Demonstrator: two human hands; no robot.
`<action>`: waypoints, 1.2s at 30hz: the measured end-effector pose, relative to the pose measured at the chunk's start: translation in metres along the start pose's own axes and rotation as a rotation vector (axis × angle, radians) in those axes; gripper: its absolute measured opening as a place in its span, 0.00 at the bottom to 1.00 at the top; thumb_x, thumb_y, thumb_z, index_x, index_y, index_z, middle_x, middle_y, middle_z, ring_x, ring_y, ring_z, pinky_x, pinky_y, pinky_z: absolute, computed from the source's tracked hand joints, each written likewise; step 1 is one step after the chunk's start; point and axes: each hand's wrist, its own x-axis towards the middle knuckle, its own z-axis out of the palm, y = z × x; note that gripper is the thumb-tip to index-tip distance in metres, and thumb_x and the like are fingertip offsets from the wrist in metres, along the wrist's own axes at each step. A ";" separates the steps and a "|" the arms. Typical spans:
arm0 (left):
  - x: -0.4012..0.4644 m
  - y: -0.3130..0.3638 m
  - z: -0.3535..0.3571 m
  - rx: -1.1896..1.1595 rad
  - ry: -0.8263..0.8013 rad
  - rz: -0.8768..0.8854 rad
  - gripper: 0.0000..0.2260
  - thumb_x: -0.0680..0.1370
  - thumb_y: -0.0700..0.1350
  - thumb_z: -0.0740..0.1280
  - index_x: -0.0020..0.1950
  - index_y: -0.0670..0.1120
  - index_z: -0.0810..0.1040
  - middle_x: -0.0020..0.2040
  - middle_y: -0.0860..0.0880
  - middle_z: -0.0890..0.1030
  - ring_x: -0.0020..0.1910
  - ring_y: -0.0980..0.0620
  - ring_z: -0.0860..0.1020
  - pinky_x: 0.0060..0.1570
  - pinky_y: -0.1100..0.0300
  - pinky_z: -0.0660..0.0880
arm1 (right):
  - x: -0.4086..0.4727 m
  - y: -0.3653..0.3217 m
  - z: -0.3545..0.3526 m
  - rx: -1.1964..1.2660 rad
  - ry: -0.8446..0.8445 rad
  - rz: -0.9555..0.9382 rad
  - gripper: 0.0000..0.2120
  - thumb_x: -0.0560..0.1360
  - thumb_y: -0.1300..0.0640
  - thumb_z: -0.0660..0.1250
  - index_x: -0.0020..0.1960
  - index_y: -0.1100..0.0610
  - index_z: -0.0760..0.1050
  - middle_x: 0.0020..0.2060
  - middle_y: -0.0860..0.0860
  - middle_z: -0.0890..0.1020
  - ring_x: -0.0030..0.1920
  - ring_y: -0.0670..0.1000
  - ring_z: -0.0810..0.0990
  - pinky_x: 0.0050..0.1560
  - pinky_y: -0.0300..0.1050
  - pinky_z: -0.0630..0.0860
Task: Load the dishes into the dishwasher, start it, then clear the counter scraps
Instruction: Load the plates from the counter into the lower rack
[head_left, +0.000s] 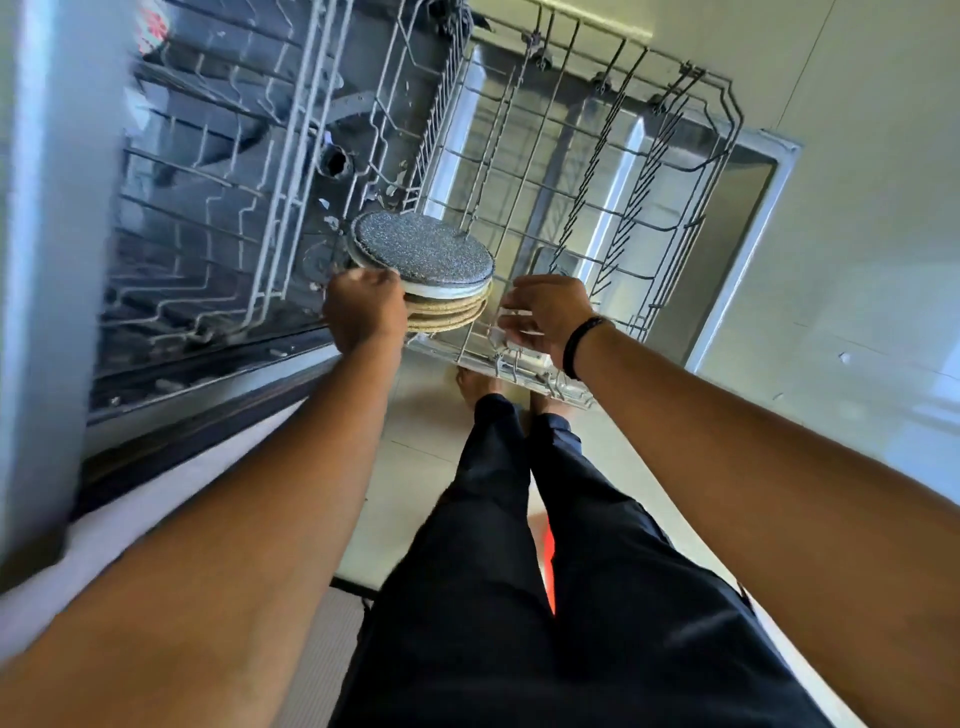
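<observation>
Left hand (363, 312) gripped a stack of plates (431, 270) above the lower rack (597, 171); right hand (545, 317), fingers loosely spread, held nothing.

Head view looks steeply down, close over the pulled-out dishwasher rack (571, 171).

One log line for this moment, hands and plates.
left hand: holds plate stack | right hand: open, at lower rack front | rack: pulled out | plates: not loaded

- My left hand (363, 312) grips a stack of plates (434, 275) over the pulled-out lower rack (597, 171).
- My right hand (545, 317), fingers (511, 325) loosely spread, hovers beside the stack above the rack's front edge.
</observation>
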 end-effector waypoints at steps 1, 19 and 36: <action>-0.016 0.004 -0.010 0.033 -0.026 0.038 0.03 0.76 0.46 0.71 0.43 0.49 0.82 0.37 0.50 0.86 0.33 0.50 0.85 0.37 0.49 0.84 | -0.018 -0.005 -0.006 -0.055 -0.001 -0.049 0.06 0.78 0.68 0.63 0.50 0.60 0.77 0.37 0.58 0.81 0.30 0.55 0.79 0.33 0.44 0.76; -0.252 0.043 -0.236 -0.423 0.188 0.118 0.10 0.74 0.47 0.70 0.32 0.51 0.82 0.29 0.53 0.83 0.29 0.54 0.82 0.36 0.57 0.80 | -0.302 -0.015 0.067 -0.870 -0.448 -0.689 0.05 0.76 0.57 0.69 0.47 0.58 0.81 0.41 0.55 0.86 0.37 0.53 0.83 0.41 0.50 0.80; -0.312 -0.218 -0.537 -0.937 1.058 -0.122 0.03 0.75 0.48 0.71 0.42 0.51 0.84 0.37 0.51 0.85 0.41 0.48 0.84 0.51 0.44 0.81 | -0.504 0.174 0.338 -1.384 -1.147 -0.933 0.05 0.80 0.59 0.66 0.51 0.60 0.79 0.39 0.54 0.84 0.34 0.50 0.79 0.33 0.43 0.74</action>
